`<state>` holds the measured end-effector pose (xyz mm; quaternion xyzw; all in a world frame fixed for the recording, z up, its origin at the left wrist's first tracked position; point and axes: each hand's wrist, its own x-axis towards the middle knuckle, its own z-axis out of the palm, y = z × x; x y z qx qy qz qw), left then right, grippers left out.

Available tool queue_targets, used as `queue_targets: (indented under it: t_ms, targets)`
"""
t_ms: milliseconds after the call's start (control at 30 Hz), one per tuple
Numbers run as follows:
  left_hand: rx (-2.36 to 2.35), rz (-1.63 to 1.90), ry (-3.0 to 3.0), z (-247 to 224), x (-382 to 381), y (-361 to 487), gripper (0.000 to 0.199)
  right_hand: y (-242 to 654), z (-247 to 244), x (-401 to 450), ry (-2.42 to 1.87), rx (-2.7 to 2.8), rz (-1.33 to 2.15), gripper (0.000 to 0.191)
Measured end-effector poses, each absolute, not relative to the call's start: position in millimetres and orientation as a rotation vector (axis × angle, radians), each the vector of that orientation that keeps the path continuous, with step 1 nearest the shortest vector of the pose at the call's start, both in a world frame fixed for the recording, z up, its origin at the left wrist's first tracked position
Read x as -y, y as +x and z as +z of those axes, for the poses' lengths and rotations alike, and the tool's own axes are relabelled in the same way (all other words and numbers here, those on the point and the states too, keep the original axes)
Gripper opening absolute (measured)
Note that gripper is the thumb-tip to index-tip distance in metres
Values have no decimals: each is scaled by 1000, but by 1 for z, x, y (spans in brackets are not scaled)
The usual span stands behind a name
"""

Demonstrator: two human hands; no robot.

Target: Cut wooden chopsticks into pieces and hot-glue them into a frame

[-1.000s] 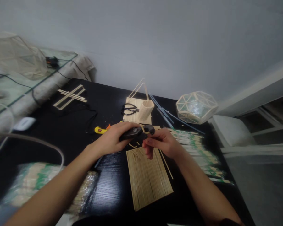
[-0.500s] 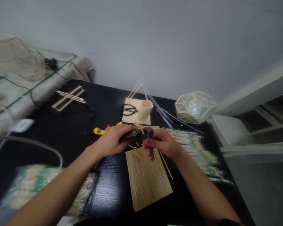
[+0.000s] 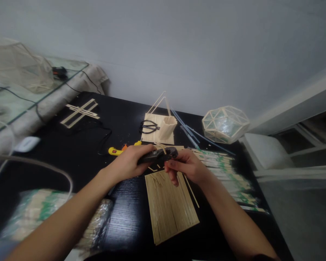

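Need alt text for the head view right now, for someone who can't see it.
A left hand grips dark pliers over a black table, the right hand close by their jaws. Nearer lies a slatted wooden panel; beyond, black scissors lie beside a wooden cup on a wooden base.

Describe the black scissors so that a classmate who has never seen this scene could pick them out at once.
Find the far edge of the black table by the wall, where a pale wooden board lies. On it, just left of an open-topped holder made of sticks, are the black scissors. Their dark looped handles set them apart from the pale wood around them.
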<state>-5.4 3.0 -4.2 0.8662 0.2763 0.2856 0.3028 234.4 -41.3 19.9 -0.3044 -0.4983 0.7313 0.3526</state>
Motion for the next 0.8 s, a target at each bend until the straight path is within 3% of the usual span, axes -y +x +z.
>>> queue_targets:
  t_ms: [500, 800]
  targets:
    - [-864, 822, 2318, -6, -3, -6, 23, 241, 24, 40, -889, 1440, 1812, 32]
    - [-1117, 943, 2264, -12, -7, -7, 13, 252, 29, 34, -1589, 2131, 1359, 26]
